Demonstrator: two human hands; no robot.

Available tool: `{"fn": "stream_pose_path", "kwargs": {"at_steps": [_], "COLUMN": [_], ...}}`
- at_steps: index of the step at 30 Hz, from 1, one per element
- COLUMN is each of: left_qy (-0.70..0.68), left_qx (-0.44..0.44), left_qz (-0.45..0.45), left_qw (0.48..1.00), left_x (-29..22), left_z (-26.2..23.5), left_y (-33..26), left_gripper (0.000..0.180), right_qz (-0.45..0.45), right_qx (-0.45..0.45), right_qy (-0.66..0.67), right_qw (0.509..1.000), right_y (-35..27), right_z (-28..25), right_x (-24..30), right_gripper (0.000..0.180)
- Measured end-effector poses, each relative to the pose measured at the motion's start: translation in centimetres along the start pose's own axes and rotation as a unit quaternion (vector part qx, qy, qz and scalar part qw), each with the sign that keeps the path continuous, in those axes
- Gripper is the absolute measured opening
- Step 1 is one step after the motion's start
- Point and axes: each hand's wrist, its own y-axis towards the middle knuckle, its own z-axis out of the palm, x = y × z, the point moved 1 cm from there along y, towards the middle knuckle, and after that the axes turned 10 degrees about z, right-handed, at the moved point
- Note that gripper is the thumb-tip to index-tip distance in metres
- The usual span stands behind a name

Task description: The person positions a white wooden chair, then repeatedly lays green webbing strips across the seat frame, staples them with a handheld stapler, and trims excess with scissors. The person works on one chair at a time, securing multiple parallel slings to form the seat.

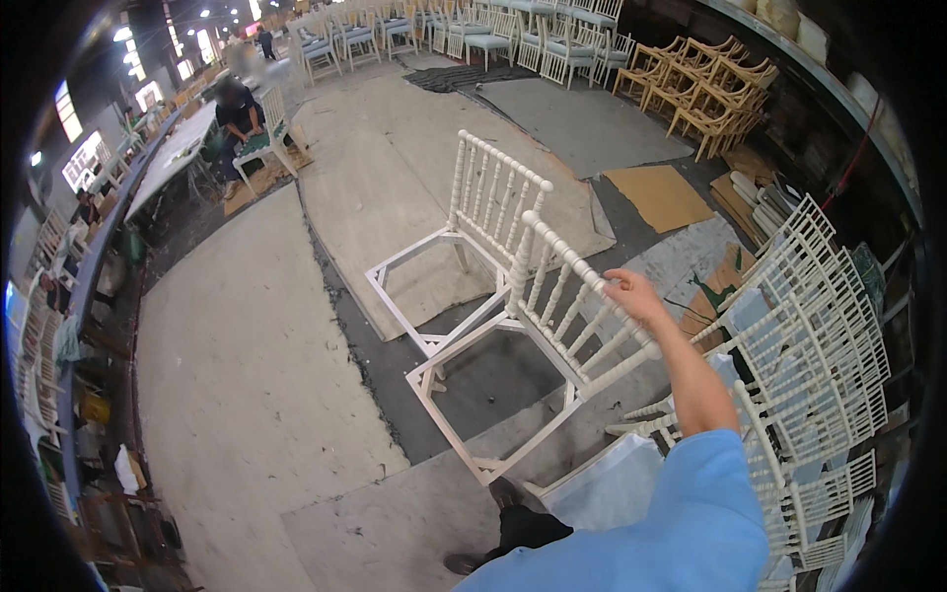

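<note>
My right hand is on the turned top rail of a white wooden chair frame, its fingers curled over the rail. That chair stands upright on the floor with its backrest toward my arm, and its seat is an open frame with corner braces. Just beyond it is a second white chair frame of the same kind, also without a seat panel; the two overlap in the view. My left hand is not in view.
On my right stand stacked white chairs with pale covered seats. Flattened cardboard and light sheets cover the floor. Wooden armchair frames and more white chairs are at the back. A co-worker sits by a chair and long table.
</note>
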Motion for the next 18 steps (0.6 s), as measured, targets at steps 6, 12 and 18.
{"fn": "stream_pose_path", "kwargs": {"at_steps": [6, 12, 18], "left_qy": [0.128, 0.058, -0.25], "left_qx": [0.036, 0.318, 0.441], "left_qz": [0.166, 0.339, 0.236], "left_qw": [0.977, 0.883, 0.829], "left_x": [-3.6, -19.9, -32.8], "left_z": [3.9, 23.3, 37.4], "left_y": [2.2, 4.6, 1.6], "left_gripper": [0.059, 0.048, 0.068], "right_qz": [-0.01, -0.055, -0.098], "right_qx": [-0.082, -0.074, -0.089], "right_qy": [-0.018, -0.042, -0.057], "right_qw": [0.996, 0.995, 0.99], "right_y": [-4.1, -6.5, -8.7], "right_z": [3.5, 4.7, 7.0], "right_x": [2.6, 5.5, 6.9], "right_gripper": [0.027, 0.02, 0.016]}}
